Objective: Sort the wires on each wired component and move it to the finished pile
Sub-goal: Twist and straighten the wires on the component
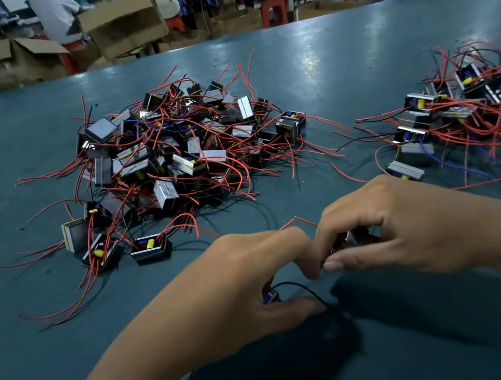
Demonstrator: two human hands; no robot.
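Black wire is looped at the curled left hand, where a mostly hidden component is gripped; red wire is pinched by the right hand, fingertips touching.

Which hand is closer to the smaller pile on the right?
Right. The right hand sits just below and left of the smaller pile; the left hand is farther left, nearer the big pile.
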